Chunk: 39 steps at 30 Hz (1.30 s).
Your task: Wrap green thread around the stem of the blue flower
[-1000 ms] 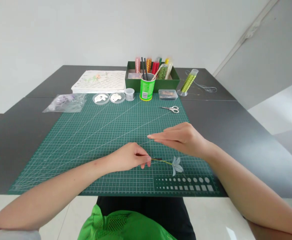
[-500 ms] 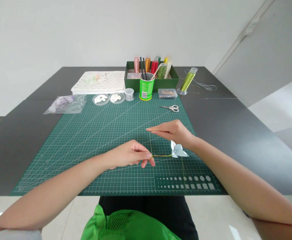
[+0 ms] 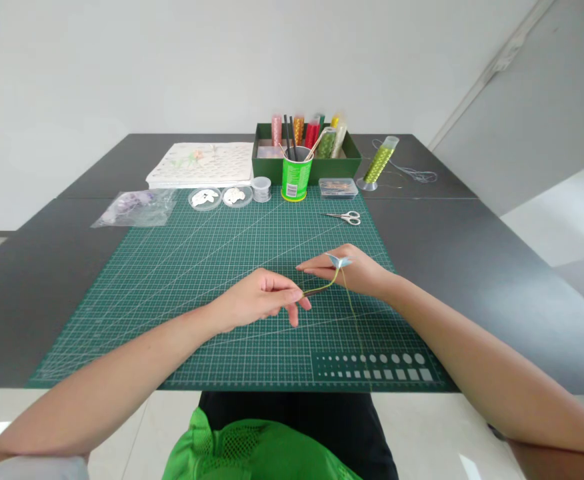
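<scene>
My left hand (image 3: pixel 262 300) pinches the thin green wrapped stem of a pale blue artificial flower (image 3: pixel 339 261) between thumb and forefinger. The stem bends upward to the right, and the flower's petals point up in front of my right hand. A fine green thread (image 3: pixel 355 313) hangs from beneath the petals across the mat toward the near table edge. My right hand (image 3: pixel 355 270) is just beyond the flower, its fingers pressed together and pointing left in a pinch. A thread at its fingertips is too fine to follow clearly now.
A green cutting mat (image 3: pixel 212 247) covers the middle of the table. Small scissors (image 3: pixel 349 217) lie toward its far right. Behind are a green can (image 3: pixel 296 180), a box of thread spools (image 3: pixel 267 170), a clear case (image 3: pixel 338 188), petal dishes (image 3: pixel 205 199) and a green spool (image 3: pixel 379 162).
My left hand has risen slightly and tilted the stem, so the flower has moved up and left and now points upward. The right hand has shifted a little toward me.
</scene>
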### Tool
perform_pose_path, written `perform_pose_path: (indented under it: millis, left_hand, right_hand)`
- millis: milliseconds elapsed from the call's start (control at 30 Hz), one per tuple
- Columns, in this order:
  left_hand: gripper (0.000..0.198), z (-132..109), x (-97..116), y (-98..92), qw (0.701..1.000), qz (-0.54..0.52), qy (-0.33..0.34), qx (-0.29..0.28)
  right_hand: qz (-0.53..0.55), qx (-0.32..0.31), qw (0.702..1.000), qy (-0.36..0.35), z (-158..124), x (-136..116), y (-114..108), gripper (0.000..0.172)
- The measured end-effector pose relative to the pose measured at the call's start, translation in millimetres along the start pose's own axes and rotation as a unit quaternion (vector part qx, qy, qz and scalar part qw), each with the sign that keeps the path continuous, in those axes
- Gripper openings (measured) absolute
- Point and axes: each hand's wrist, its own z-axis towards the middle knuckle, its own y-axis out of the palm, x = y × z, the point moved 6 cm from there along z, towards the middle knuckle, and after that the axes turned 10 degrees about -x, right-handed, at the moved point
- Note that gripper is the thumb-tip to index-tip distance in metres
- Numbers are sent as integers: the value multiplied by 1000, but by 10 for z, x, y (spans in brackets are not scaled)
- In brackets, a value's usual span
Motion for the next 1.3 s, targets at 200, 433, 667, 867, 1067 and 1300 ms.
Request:
perform_pose_path:
  millis: [200,433,667,867,1067,1300]
  left_hand:
    - [28,21,-125,66,990,130,-44,-11]
    - [32,46,-199,-59,986,141,-62,68]
    - [26,-9,-90,-285,987,8,-47,152]
    - [22,-54,-29,-396,982,-89,1,164]
    - [21,-36,-47,-350,982,-120,14,143]
    - [24,-19,-48,-318,985,-85,-2,149]
  right_hand:
    - [-78,-22,996,-48,0,-206,-71,26]
    - [-123,44,974,-184,-166,-746,-193,28]
    - [89,-156,961,-209,-208,-1051,-68,27]
    - [92,-331,932,-113,-246,-935,207,23]
    - [75,-340,932,-99,-237,-907,391,23]
    - [84,-315,936,-129,-240,-954,465,24]
